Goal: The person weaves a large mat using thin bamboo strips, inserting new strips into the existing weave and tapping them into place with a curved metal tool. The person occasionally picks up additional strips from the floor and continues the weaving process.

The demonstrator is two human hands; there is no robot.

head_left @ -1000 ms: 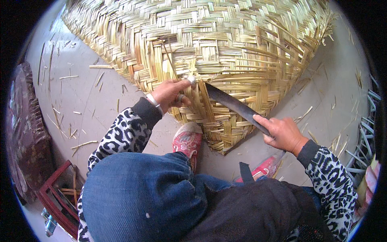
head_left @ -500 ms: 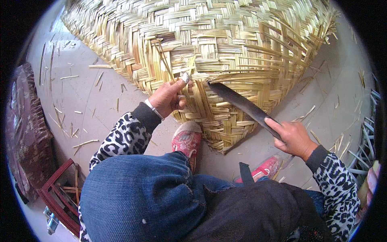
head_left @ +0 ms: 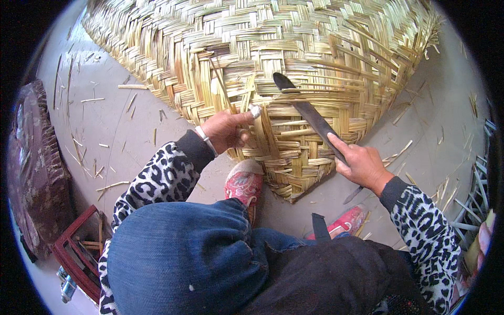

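A large woven straw mat (head_left: 252, 34) lies in front of me, its near corner pointing toward my feet. My right hand (head_left: 362, 163) grips a long, dark, flat metal tool (head_left: 317, 119) with a rounded tip. Several loose straw strips (head_left: 325, 96) cross over the tool near its far end, so the tool passes beneath them. A narrow pointed end shows below my right hand. My left hand (head_left: 226, 128) is closed at the left side of the corner, fingers curled, a white wrapping (head_left: 255, 111) on the thumb tip. What lies between those fingers is hidden.
Straw scraps (head_left: 113, 185) litter the grey floor. At the left stand a dark patterned bundle (head_left: 39, 173) and a dark red wooden frame (head_left: 73, 247). Pale metal rods (head_left: 472, 210) are at the right rim. My red shoes (head_left: 244, 184) are beside the mat's corner.
My right hand has moved left and forward, pushing the tool's tip farther over the mat and under the loose strips. The left hand has shifted slightly right and nearer to me.
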